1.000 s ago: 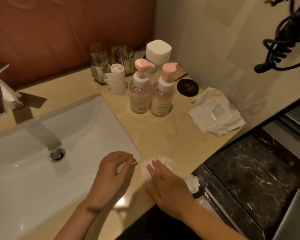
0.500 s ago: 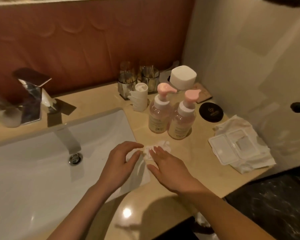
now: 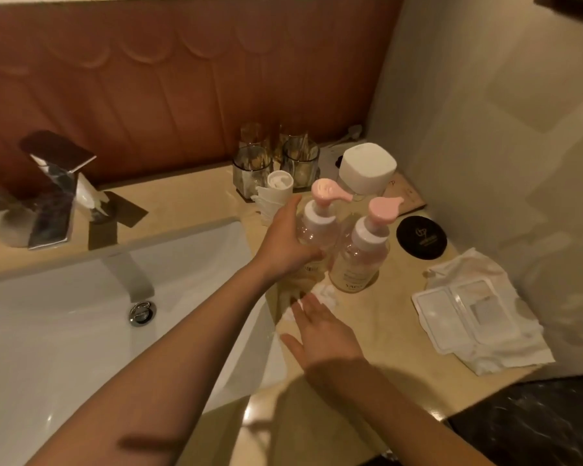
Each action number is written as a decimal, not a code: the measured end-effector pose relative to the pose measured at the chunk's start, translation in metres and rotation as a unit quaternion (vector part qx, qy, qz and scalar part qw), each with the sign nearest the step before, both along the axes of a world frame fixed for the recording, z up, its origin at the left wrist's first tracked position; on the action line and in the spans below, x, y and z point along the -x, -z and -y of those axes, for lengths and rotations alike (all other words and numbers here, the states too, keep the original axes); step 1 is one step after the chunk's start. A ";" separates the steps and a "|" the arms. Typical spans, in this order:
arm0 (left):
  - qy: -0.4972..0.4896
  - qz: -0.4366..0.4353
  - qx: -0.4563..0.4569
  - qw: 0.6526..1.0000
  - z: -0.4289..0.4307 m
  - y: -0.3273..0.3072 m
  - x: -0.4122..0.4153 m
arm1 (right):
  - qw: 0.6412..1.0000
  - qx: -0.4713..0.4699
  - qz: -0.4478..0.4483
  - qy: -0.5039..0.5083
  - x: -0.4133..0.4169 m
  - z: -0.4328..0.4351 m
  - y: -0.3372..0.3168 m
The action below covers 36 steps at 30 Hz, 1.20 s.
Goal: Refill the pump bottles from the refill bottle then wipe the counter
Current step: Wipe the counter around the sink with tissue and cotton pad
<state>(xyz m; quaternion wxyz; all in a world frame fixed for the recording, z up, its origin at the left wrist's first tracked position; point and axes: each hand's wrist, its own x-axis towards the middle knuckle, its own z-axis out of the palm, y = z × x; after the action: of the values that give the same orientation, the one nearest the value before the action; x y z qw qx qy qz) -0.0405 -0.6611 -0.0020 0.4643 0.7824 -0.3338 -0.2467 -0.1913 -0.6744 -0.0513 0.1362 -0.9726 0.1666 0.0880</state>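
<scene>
1. Right hand point(image 3: 320, 331): fingers straight and flat, pressing a white pad point(image 3: 329, 293) onto the counter point(image 3: 377, 338). It grips nothing. The flat palm is judged to spread pressure for wiping.
2. Level with this hand: the sink point(image 3: 81, 314) lies to its left. A white packet point(image 3: 475, 314) with a clear flap lies well to its right, probably the source of the pad. No print on it can be read.
3. Left hand point(image 3: 283, 245), just beyond the right hand and apart from it: fingers and thumb are wrapped round the held pump bottle point(image 3: 315, 227). It is judged to be steadying or shifting the bottle so that the pad can reach the counter there.
4. Free pump bottle point(image 3: 360, 253), just right of the left hand and directly beyond the pad: upright, with a pink pump head. The label near its base is too blurred to read surely.
5. Black round lid point(image 3: 421, 235), farther right: it bears a gold mark, unreadable.
6. Beyond the left hand: a small white bottle point(image 3: 278, 190), a white-capped jar point(image 3: 367, 169) and glass holders point(image 3: 253, 166). Which of these is the refill bottle cannot be told.
</scene>
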 end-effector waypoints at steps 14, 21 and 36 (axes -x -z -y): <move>0.006 0.029 0.011 1.000 0.001 0.001 0.010 | 0.999 0.023 0.013 0.039 0.010 0.006 -0.005; 0.008 0.037 0.019 0.999 0.003 0.004 0.012 | 0.991 0.045 0.075 0.105 0.050 0.018 0.011; 0.009 0.080 0.046 0.996 0.045 0.011 0.000 | 0.986 0.016 0.049 0.161 0.010 0.045 0.021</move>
<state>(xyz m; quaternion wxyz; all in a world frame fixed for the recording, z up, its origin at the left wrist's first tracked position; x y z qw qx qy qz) -0.0406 -0.7059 -0.0134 0.4693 0.7744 -0.3880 -0.1719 -0.2010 -0.7196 -0.0720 0.1406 -0.9382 0.3160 0.0140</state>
